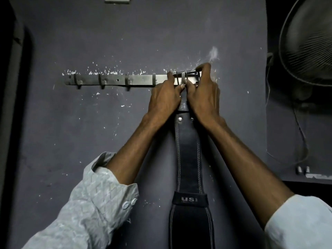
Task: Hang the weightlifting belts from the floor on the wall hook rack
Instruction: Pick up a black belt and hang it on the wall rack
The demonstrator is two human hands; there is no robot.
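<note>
Pinches belt [188, 159] buckle [187, 72] with left hand [166, 97] and right hand [204, 94] at rack's [140, 80] right end, to seat it over hook [182, 77].

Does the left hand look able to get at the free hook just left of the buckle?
Probably yes. The left hand sits right beside that hook; nothing hangs on it and nothing lies between. It would first have to let go of the buckle, which it grips together with the right hand.

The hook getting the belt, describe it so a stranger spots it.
On the wall, find the metal hook rack. Near its right end, above the black belt, is the hook between left hand and right hand; the other four hang bare.
</note>
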